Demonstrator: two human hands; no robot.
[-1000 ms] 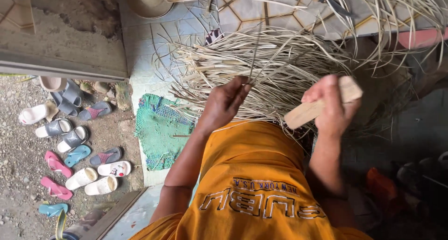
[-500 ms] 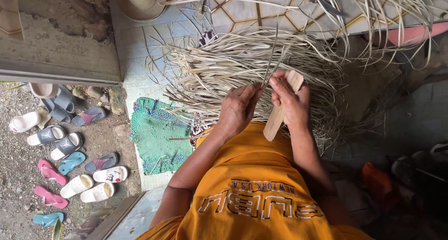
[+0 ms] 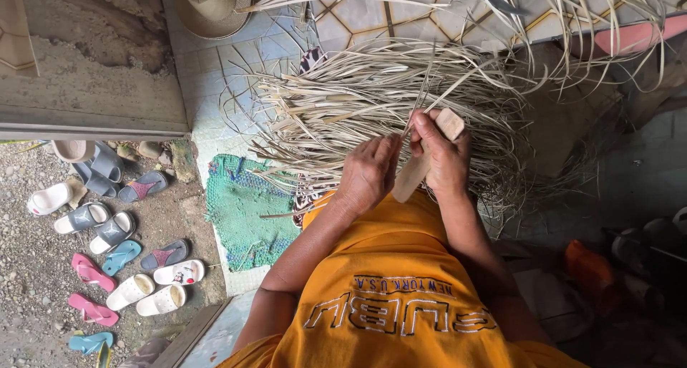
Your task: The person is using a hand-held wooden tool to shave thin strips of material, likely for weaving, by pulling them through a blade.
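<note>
Raised slightly, wooden stick (image 3: 422, 164) sits in right hand (image 3: 442, 160) grip.

The dried strips (image 3: 372, 99) are pale straw and cream, some greyer toward the right. The wooden paddle (image 3: 418, 164) is light tan. The shirt (image 3: 390, 282) is bright orange-yellow with dark outlined lettering. The mat (image 3: 240, 210) is green, knotted in texture, with a few blue threads at its top edge. The floor tiles (image 3: 358, 13) are pale grey-white crossed by brown lines in a geometric pattern. The hat (image 3: 211, 6) is beige. The sandals (image 3: 107, 260) are white, grey, pink and turquoise on grey gravel (image 3: 28, 282).
</note>
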